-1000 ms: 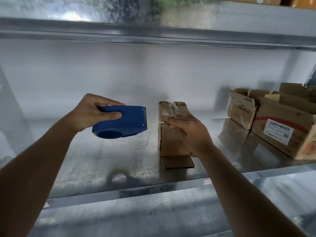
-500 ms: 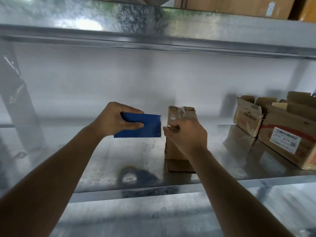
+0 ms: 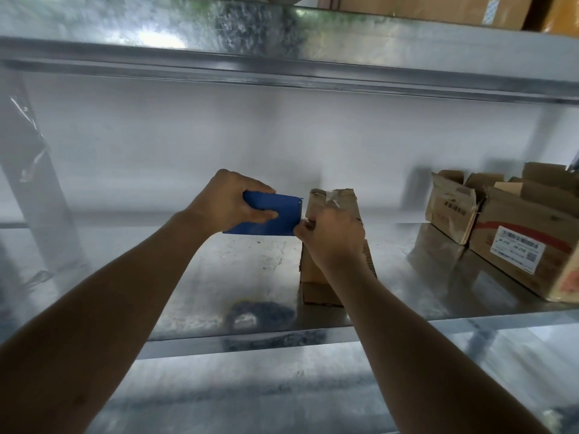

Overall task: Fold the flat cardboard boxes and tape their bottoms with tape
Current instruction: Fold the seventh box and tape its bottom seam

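A small brown cardboard box (image 3: 340, 205) stands upright on the metal shelf (image 3: 219, 277), with clear tape across its top. My left hand (image 3: 230, 203) grips a blue tape dispenser (image 3: 275, 216), whose toothed blade points right and nearly touches the box. My right hand (image 3: 332, 238) lies in front of the box with its fingers curled at the dispenser's blade; they seem to pinch the tape end there, though the tape itself is too small to make out. The hand hides the box's middle.
Two larger opened cardboard boxes (image 3: 517, 233) stand at the shelf's right end. An upper metal shelf (image 3: 282, 61) runs overhead with more boxes on it. A grey upright post (image 3: 34, 189) stands at the left. A white wall closes the back.
My left hand has brought the dispenser right and tilted it flat, up against the box. My right hand went from lying flat on the box to curled at the blade.
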Tool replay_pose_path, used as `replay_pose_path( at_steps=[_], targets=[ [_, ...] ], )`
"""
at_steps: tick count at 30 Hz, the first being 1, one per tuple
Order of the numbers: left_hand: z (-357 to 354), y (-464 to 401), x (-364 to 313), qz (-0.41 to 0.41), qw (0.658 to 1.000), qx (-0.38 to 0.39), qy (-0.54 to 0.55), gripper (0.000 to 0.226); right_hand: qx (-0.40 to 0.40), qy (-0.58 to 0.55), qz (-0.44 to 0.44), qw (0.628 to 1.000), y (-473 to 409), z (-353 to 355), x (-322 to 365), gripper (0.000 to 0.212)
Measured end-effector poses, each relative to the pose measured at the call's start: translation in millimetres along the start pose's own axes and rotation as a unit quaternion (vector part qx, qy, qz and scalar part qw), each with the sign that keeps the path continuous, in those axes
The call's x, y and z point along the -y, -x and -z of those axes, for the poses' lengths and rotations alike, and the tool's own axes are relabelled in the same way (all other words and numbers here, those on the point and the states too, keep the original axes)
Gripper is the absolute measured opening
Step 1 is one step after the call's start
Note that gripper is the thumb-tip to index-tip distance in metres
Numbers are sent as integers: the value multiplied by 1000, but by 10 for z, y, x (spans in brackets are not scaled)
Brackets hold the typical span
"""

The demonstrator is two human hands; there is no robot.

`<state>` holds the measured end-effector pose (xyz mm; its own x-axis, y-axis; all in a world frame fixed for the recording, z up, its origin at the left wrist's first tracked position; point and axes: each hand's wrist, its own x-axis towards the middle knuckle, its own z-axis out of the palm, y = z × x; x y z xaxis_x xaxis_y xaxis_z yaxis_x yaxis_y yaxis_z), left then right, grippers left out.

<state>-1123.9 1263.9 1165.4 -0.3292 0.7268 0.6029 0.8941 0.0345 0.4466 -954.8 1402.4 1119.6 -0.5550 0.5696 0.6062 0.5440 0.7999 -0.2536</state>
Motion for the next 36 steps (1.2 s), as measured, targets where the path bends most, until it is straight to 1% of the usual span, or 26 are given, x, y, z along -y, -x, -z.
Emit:
replay_pose_path(
  at_steps=[7,10,14,16,17,19,20,22,24,27,28,31,33,36],
  targets=[
    [-25,31,-125,12,1000,-5,-26,42,-19,8,14,1000,16,-49,4,20],
    [-20,-5,-208,15,998,1,-67,39,-51,6,16,999,30,-78,4,20],
    [40,-58,-293,28,994,10,-102,37,-52,17,19,998,44,-87,30,26],
    [59,-120,-363,20,992,30,-124,35,-59,16,18,998,55,-62,49,26],
    [56,-146,-390,13,987,47,-154,33,-59,20,17,998,66,-40,58,24],
    [58,-162,-400,1,965,83,-250,26,-56,29,21,998,99,0,101,18],
    [65,-143,-349,2,958,89,-273,25,-55,31,24,998,118,1,128,17],
    [57,-96,-223,18,966,66,-250,31,-45,19,17,999,108,-3,132,17],
    [62,-67,-201,8,977,28,-211,34,-47,-6,13,999,83,-78,69,22],
    [63,-103,-239,-22,987,-22,-158,34,-73,-4,50,996,74,-185,-35,34],
    [67,-121,-251,-26,988,-33,-146,34,-85,2,60,995,77,-194,-55,35],
    [72,-129,-257,-35,990,-82,-109,34,-133,18,87,987,102,-215,-118,26],
    [62,-114,-254,-52,989,-117,-76,29,-160,21,97,982,109,-242,-202,19],
    [42,-89,-245,-68,986,-148,-26,24,-188,-2,99,977,119,-256,-338,19]
  ],
)
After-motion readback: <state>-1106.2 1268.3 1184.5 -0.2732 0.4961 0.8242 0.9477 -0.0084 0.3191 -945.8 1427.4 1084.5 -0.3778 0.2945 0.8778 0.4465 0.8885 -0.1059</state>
